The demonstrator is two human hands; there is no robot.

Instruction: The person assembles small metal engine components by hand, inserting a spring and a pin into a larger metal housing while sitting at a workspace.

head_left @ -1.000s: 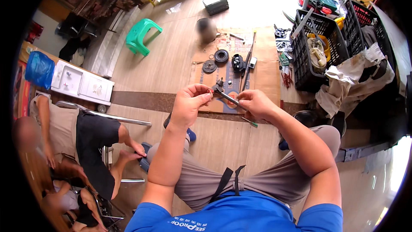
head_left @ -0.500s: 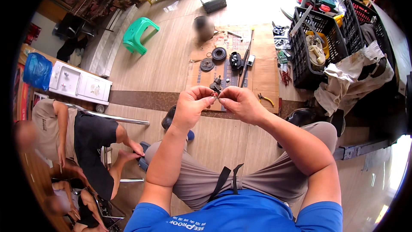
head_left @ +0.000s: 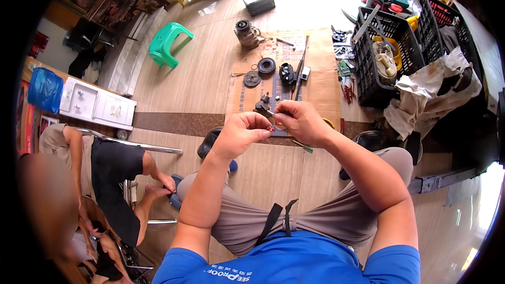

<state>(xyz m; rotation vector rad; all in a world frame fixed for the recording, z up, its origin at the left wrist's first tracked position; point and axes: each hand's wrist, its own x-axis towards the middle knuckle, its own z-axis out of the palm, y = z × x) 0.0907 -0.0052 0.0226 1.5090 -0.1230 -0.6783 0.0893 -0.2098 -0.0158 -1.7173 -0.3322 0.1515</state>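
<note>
My left hand (head_left: 238,135) is closed in a pinch on a small red part (head_left: 271,128), whose kind I cannot make out. Close beside it my right hand (head_left: 302,122) also pinches, thumb against forefinger; what lies between those fingers is too small to name. Under the right hand shows a thin thing with a green end (head_left: 307,149), and I cannot tell if it is held. Just beyond my fingertips a dark metal part (head_left: 263,103) lies on the cardboard sheet (head_left: 322,81). Yellow-handled pliers (head_left: 329,123) are mostly hidden behind the right hand.
Farther out on the cardboard lie a black ring (head_left: 266,65), a dark disc (head_left: 252,79), a black housing (head_left: 287,74) and a motor-like body (head_left: 246,34). Black crates (head_left: 374,87) stand right, a green stool (head_left: 163,46) left. Another person's leg (head_left: 118,165) is at left.
My fingertips have moved slightly apart, showing more of the red part. The thin green-ended thing has come into sight under my right hand, which now covers most of the pliers.
</note>
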